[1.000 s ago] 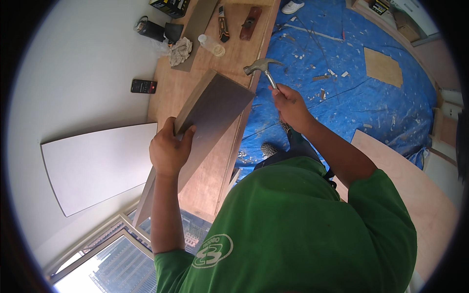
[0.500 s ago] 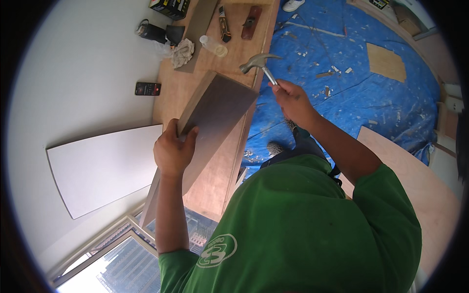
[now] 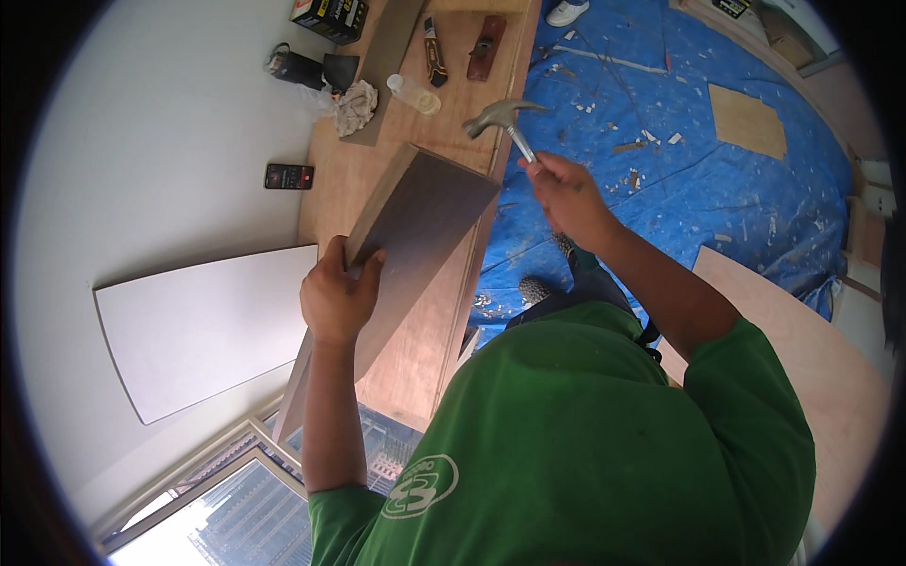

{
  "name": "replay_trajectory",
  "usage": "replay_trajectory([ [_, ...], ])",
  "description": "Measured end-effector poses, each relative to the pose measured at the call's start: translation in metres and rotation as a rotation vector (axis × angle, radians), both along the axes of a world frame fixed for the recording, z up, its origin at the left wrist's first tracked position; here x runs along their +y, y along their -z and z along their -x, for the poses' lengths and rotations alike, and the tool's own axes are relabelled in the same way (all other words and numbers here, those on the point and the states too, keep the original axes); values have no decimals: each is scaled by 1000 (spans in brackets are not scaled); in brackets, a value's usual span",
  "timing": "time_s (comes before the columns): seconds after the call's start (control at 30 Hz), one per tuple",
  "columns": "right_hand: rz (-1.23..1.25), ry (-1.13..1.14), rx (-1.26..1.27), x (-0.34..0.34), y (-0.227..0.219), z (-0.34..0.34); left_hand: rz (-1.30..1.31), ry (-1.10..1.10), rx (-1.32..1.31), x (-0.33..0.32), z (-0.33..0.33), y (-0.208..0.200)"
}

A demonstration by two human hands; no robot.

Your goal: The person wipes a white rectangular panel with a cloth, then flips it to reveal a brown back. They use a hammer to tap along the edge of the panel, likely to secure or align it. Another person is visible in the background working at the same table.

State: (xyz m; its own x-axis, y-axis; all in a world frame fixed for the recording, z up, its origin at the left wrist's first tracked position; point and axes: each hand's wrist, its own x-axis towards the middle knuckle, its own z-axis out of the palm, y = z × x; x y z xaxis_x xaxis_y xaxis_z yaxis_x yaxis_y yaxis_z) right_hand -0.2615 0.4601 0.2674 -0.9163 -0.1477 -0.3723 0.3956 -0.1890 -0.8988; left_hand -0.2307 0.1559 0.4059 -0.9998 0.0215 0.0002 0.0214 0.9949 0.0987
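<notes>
Grey-brown, a long, thick, flat-faced board (image 3: 415, 217) slants across your pale reddish-brown wooden workbench (image 3: 406, 382), its near end reaching past the bench toward the window; whether it rests on the wood or is lifted, you cannot tell from this view. Your left hand (image 3: 340, 292) is partly closed on the board's left edge, thumb across the broad face, fingers over the narrow side, probably to steady it and leave its far end free.

Your right hand (image 3: 571, 196) is closed around the handle of a silvery steel claw hammer (image 3: 511, 130), striking face pointing left, claw right. Its head hangs just beyond the board's far corner, apart from it. The black-and-orange utility knife (image 3: 434, 55) and clear plastic bottle (image 3: 413, 94) lie farther up the bench, seemingly kept beyond the board yet within reach.
</notes>
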Motion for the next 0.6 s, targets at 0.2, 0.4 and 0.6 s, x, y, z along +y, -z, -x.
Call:
replay_trajectory([
  [0.2, 54, 2, -28, 1, -11, -1, -13, 30, 37, 1, -1, 0],
  [0.4, -279, -126, 221, 1, -7, -6, 11, 32, 18, 0, -4, 1],
  [0.6, -225, -172, 260, -1, -12, -10, 21, 31, 26, -1, -1, 2],
])
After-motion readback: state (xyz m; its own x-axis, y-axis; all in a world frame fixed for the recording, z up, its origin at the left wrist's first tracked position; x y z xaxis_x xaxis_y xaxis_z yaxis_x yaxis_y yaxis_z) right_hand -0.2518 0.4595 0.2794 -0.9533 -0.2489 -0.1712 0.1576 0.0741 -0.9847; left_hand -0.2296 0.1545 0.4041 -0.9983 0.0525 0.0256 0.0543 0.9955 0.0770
